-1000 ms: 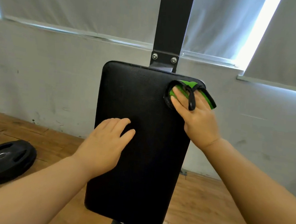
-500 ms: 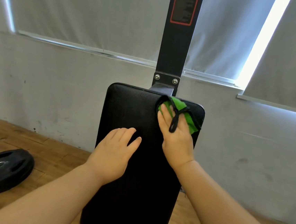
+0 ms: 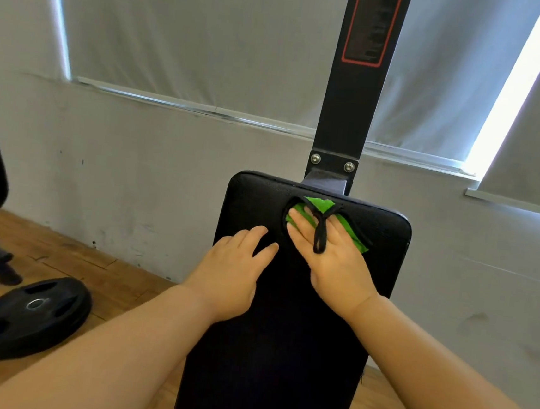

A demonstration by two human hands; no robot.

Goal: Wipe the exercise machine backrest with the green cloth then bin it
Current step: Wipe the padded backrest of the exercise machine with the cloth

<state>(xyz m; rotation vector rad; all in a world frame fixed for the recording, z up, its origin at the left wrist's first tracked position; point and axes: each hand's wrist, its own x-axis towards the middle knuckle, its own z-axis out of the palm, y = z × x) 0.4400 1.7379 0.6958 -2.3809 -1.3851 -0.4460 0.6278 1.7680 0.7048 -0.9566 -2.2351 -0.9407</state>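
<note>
The right hand lies flat with straight fingers pressing the green cloth against the top of the black backrest, a black loop of the cloth across its fingers, while the left hand, open and holding nothing, rests flat just beside it on the pad.

A single head-worn, wide-angle camera looks forward and down over the person's two forearms, which enter from the bottom edge. It sits close to a black backrest, which fills the lower middle of the view. Behind the backrest stand a grey wall and window blinds. Left of the backrest, lower down, is wooden floor. No second view exists.
</note>
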